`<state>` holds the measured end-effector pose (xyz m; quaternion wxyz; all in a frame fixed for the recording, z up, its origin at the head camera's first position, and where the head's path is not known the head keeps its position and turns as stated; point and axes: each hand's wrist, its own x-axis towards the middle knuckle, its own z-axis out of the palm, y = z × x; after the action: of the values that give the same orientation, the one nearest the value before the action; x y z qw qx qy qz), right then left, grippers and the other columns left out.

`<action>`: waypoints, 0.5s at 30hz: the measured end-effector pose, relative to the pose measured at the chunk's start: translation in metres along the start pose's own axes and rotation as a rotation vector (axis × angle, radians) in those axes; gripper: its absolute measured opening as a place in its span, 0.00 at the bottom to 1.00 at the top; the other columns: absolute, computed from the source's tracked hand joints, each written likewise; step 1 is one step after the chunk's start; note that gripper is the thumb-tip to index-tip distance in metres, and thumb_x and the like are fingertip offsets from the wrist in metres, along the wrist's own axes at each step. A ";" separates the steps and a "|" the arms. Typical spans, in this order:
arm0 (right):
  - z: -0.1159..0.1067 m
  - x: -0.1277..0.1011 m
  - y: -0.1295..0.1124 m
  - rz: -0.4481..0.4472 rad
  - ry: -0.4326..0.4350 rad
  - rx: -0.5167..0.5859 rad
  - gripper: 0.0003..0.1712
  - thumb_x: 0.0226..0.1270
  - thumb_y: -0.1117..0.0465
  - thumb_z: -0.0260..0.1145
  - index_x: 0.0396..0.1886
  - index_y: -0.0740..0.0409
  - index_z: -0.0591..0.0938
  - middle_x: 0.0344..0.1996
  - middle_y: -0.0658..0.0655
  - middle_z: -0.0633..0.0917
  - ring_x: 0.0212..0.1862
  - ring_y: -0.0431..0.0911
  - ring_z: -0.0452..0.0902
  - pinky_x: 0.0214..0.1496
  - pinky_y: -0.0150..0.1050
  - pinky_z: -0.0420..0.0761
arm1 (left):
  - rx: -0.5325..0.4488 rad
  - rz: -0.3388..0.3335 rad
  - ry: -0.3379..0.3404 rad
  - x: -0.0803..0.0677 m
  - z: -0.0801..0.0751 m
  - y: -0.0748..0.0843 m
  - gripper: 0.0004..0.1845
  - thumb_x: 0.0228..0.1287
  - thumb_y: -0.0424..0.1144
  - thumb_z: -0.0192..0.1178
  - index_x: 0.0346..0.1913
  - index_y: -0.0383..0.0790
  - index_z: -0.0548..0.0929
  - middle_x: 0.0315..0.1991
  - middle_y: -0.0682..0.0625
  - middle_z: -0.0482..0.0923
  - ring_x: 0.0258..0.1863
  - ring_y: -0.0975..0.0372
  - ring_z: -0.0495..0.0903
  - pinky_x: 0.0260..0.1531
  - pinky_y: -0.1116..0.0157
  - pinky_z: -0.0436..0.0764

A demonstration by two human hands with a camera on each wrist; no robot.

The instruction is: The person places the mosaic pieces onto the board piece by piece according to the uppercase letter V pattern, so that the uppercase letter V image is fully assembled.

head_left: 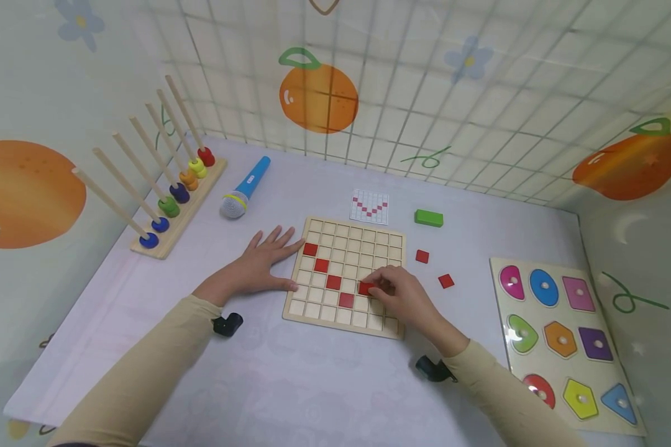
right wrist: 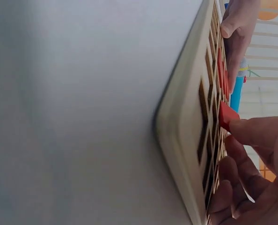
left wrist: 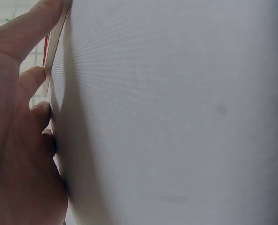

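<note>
Pinching a red tile (head_left: pixel 366 288), R hand (head_left: pixel 401 298) sets it on the board (head_left: pixel 348 277), one cell up-right of the diagonal red row; tile sits at its fingertips. L hand (head_left: pixel 263 264) lies flat w/ fingers straight, steadying board's left edge.

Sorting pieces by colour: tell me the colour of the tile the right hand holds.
Red. The tile pinched by the right hand shows best in the head view.

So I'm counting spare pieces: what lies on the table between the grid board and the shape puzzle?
In the head view, two loose red tiles lie on the white table between the grid board and the shape puzzle; otherwise the stretch is bare.
</note>
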<state>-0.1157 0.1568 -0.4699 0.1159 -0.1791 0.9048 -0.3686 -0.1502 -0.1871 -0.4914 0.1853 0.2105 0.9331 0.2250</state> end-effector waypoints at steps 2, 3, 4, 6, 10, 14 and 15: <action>0.001 0.001 0.000 -0.015 0.003 -0.002 0.11 0.66 0.63 0.73 0.47 0.48 0.88 0.40 0.44 0.84 0.42 0.43 0.76 0.45 0.38 0.82 | -0.001 0.000 0.002 0.000 0.000 0.000 0.56 0.56 0.70 0.67 0.82 0.57 0.52 0.84 0.51 0.36 0.81 0.52 0.28 0.77 0.47 0.25; 0.001 0.001 -0.001 -0.021 0.003 -0.003 0.11 0.66 0.64 0.74 0.47 0.48 0.88 0.40 0.44 0.84 0.42 0.43 0.76 0.45 0.38 0.82 | -0.001 0.000 0.002 0.000 0.000 0.000 0.56 0.56 0.70 0.67 0.82 0.57 0.52 0.84 0.51 0.36 0.81 0.52 0.28 0.77 0.47 0.25; 0.001 0.002 -0.001 -0.020 0.002 0.003 0.11 0.65 0.64 0.74 0.46 0.48 0.88 0.39 0.44 0.84 0.43 0.43 0.77 0.46 0.38 0.83 | -0.001 0.000 0.002 0.000 0.000 0.000 0.56 0.56 0.70 0.67 0.82 0.57 0.52 0.84 0.51 0.36 0.81 0.52 0.28 0.77 0.47 0.25; 0.002 0.003 -0.001 -0.026 0.000 0.015 0.11 0.65 0.64 0.74 0.45 0.49 0.88 0.40 0.45 0.84 0.43 0.43 0.77 0.47 0.39 0.83 | 0.000 0.001 0.002 0.001 0.000 0.000 0.56 0.56 0.70 0.67 0.82 0.57 0.52 0.84 0.51 0.36 0.81 0.52 0.28 0.77 0.47 0.25; 0.003 0.004 -0.002 -0.027 -0.003 0.008 0.11 0.63 0.64 0.76 0.44 0.51 0.88 0.41 0.47 0.83 0.43 0.43 0.77 0.48 0.40 0.83 | 0.005 -0.004 0.000 0.001 0.001 -0.001 0.56 0.56 0.70 0.66 0.82 0.58 0.52 0.84 0.52 0.35 0.81 0.53 0.27 0.77 0.48 0.25; 0.004 0.005 -0.002 -0.034 -0.008 -0.036 0.12 0.62 0.63 0.77 0.45 0.52 0.88 0.42 0.48 0.82 0.44 0.43 0.76 0.47 0.39 0.82 | 0.007 -0.009 -0.002 0.000 0.000 0.000 0.56 0.56 0.70 0.67 0.82 0.58 0.51 0.84 0.52 0.35 0.81 0.53 0.27 0.77 0.48 0.25; 0.004 0.005 -0.003 -0.036 -0.008 -0.047 0.12 0.61 0.63 0.77 0.45 0.52 0.88 0.42 0.48 0.82 0.44 0.43 0.76 0.47 0.40 0.81 | 0.005 -0.006 0.000 0.000 0.000 0.000 0.56 0.56 0.69 0.67 0.82 0.57 0.52 0.84 0.51 0.35 0.81 0.53 0.27 0.77 0.48 0.25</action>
<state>-0.1182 0.1504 -0.4715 0.1085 -0.1996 0.9094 -0.3485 -0.1500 -0.1869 -0.4909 0.1853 0.2083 0.9343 0.2219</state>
